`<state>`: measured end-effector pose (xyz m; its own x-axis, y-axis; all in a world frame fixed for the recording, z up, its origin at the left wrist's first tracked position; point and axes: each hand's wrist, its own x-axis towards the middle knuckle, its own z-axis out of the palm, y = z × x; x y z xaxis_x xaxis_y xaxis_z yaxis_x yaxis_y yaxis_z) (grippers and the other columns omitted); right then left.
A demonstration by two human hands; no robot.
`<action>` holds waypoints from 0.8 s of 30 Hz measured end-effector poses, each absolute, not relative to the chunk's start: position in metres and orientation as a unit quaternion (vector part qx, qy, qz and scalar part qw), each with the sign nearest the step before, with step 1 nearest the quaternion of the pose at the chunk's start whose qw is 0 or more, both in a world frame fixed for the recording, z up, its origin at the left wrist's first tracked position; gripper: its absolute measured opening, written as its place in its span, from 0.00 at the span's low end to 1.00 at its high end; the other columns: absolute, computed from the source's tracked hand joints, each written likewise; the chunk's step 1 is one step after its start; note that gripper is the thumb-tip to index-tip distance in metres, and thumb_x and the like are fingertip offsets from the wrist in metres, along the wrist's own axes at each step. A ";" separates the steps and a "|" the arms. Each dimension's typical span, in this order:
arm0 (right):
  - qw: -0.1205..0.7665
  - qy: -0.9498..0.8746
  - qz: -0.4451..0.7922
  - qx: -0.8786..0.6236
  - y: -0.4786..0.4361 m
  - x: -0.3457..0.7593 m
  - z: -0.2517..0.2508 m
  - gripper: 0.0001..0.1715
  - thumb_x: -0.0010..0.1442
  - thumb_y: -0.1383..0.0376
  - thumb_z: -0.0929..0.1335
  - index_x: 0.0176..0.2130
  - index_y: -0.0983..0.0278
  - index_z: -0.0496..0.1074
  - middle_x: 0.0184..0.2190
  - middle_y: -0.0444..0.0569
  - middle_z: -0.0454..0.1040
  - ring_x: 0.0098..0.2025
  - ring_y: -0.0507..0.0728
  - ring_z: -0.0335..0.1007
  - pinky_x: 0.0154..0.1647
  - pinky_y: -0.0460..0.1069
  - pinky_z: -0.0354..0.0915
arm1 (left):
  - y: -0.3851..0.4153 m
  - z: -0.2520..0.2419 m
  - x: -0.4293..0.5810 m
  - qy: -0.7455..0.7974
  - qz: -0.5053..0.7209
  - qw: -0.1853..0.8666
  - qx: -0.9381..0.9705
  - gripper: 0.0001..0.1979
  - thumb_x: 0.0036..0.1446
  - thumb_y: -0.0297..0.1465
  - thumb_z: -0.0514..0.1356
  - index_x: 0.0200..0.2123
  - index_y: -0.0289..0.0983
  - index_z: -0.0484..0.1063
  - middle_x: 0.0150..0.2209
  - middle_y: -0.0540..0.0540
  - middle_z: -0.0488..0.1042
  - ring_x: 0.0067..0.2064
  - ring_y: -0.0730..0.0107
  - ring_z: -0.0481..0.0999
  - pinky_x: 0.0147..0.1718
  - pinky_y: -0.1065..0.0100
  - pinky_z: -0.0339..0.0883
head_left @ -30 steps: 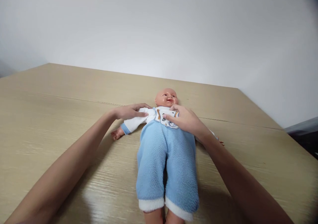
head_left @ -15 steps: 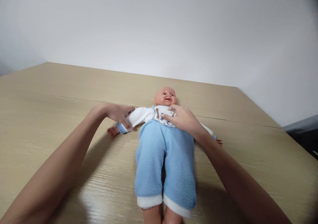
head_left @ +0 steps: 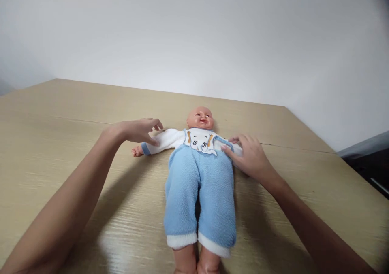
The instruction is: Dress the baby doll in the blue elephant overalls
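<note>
A baby doll (head_left: 199, 177) lies on its back, head away from me, its bare feet cut off by the lower frame edge. It wears a light blue and white fleece outfit with an animal face on the chest. My left hand (head_left: 141, 131) hovers at the doll's white sleeve (head_left: 167, 139) on the left, fingers apart; whether the thumb touches the cloth I cannot tell. Over the doll's other arm, beside the chest, my right hand (head_left: 251, 156) has its fingers spread and covers most of that sleeve. Nothing is gripped in either hand.
The doll rests on a light wooden table (head_left: 91, 177) with a seam running across it. Behind the table stands a pale wall (head_left: 170, 43). A dark object (head_left: 369, 164) is partly visible past the table's right edge.
My right hand has moved off the doll's chest to the right, uncovering the animal face. My left hand has lifted slightly from the left sleeve, and that doll arm lies a little higher.
</note>
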<state>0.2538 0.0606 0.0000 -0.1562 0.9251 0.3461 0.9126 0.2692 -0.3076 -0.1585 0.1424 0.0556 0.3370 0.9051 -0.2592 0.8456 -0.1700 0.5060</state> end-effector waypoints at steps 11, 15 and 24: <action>0.292 -0.734 0.117 -0.602 -0.014 0.351 -0.052 0.29 0.65 0.48 0.73 0.59 0.59 0.74 0.57 0.59 0.80 0.58 0.72 0.76 0.61 0.65 0.69 | 0.106 0.040 0.015 0.302 0.242 0.157 0.909 0.14 0.66 0.39 0.67 0.49 0.37 0.77 0.54 0.34 0.79 0.61 0.40 0.73 0.66 0.45 0.62; 0.351 -0.685 0.196 -0.607 -0.010 0.341 -0.049 0.23 0.62 0.52 0.75 0.52 0.59 0.77 0.49 0.56 0.83 0.51 0.68 0.80 0.54 0.62 0.74 | 0.115 0.016 0.050 0.322 0.175 0.105 0.925 0.11 0.72 0.38 0.61 0.50 0.37 0.75 0.52 0.37 0.81 0.57 0.46 0.76 0.59 0.48 0.67; 0.586 -0.502 0.377 -0.512 0.044 0.304 -0.018 0.30 0.45 0.48 0.85 0.39 0.60 0.77 0.38 0.48 0.83 0.40 0.58 0.79 0.42 0.50 0.75 | 0.107 0.007 0.036 0.187 0.338 0.146 0.911 0.13 0.77 0.40 0.57 0.51 0.38 0.75 0.46 0.42 0.79 0.47 0.61 0.79 0.47 0.63 0.70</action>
